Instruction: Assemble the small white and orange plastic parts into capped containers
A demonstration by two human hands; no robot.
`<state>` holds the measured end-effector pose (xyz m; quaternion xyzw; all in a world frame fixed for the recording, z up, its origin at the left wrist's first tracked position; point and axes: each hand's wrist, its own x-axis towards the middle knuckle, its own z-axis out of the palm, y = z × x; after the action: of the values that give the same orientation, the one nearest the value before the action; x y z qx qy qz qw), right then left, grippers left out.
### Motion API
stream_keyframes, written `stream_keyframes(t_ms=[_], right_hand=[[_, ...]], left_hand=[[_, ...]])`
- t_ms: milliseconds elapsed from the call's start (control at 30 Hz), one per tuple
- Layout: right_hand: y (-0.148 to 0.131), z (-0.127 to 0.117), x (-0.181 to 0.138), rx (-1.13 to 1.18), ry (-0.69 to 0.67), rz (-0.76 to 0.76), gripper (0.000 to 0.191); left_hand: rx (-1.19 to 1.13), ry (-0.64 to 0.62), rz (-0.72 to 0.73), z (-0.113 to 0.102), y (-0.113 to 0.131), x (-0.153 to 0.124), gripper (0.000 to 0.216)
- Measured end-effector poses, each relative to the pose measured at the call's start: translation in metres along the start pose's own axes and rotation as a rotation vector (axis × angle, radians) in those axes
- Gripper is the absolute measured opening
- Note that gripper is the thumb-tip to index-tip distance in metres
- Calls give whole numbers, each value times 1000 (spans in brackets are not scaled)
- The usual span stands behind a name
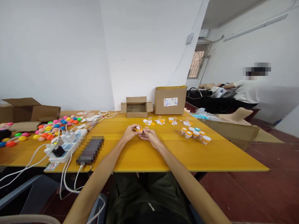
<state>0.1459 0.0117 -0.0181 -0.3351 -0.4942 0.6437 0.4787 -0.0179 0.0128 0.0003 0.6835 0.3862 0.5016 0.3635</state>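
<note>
While the person's dark trousers point(149, 199) fill the space below the near edge of the yellow table point(144, 160), both forearms reach over it. At near left, a dark phone-like device point(90, 151) lies beside a white power strip point(65, 151) crowded with plugs and cables. Farther in, around the middle, the left hand point(130, 133) curls its fingers around a small orange-and-white piece point(139, 128), held just above the tabletop. The right hand point(150, 137) is close beside it on the right, fingers drawn narrow near the piece; at this size I cannot tell whether they grip anything. To the right stands a group of small clear jars point(188, 134) with orange, white and teal lids. Brightly coloured balls point(56, 126) spread over the left of the table. Beyond the hands, small white and orange parts point(160, 122) lie in separate clusters. At the far edge sit an open carton point(136, 115) and, right of it, a larger labelled box point(161, 107). At far right, another person point(249, 90) in a white top sits.
</note>
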Motion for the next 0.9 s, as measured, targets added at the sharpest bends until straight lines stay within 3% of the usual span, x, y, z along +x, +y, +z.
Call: stream_keyframes(t_ms=[267,900], right_hand=[[-2,-2,0,169,-88,79,8],[-1,-2,-1,145,-17,6,10]], left_hand=[[-37,-21,0,2,-1,-1,38],[-20,7,3,4,0,-2,39]])
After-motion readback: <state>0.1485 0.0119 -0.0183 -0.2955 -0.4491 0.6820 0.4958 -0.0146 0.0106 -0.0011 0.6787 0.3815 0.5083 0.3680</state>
